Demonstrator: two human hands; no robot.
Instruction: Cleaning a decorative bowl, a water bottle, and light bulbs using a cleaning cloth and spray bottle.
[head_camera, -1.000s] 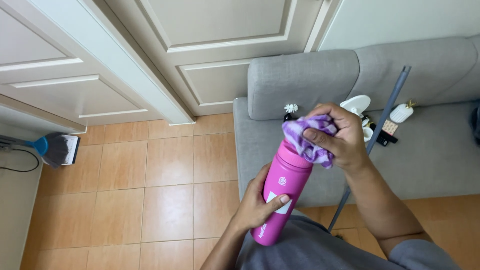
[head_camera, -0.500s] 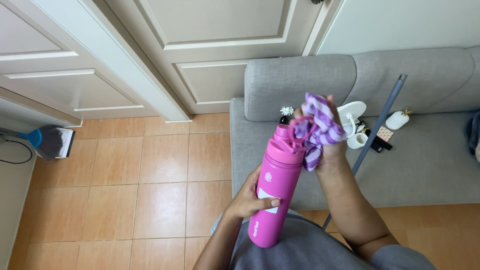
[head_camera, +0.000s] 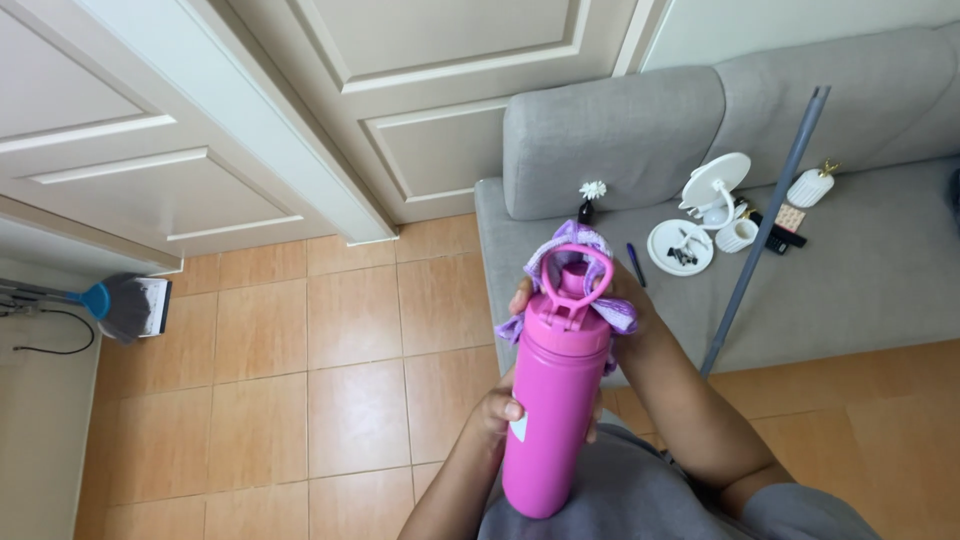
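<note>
A tall pink bottle (head_camera: 552, 410) with a loop handle on its lid stands upright in front of me. My left hand (head_camera: 497, 410) grips its body about halfway down. My right hand (head_camera: 622, 298) is behind the lid and presses a purple and white cloth (head_camera: 560, 250) around the bottle's top. Most of the right hand is hidden by the cloth and the lid.
A grey sofa (head_camera: 860, 290) stands to the right with small white dishes (head_camera: 680, 247), a white jar (head_camera: 810, 186), a pen (head_camera: 635, 264) and a grey pole (head_camera: 765, 230) leaning on it. White panelled doors (head_camera: 420, 100) are behind. A blue broom (head_camera: 115, 303) lies at the left on the tiled floor (head_camera: 300, 380).
The bottle has swung from tilted to upright and nearer to me. My right hand with the cloth has gone from over the lid to behind it, baring the loop handle.
</note>
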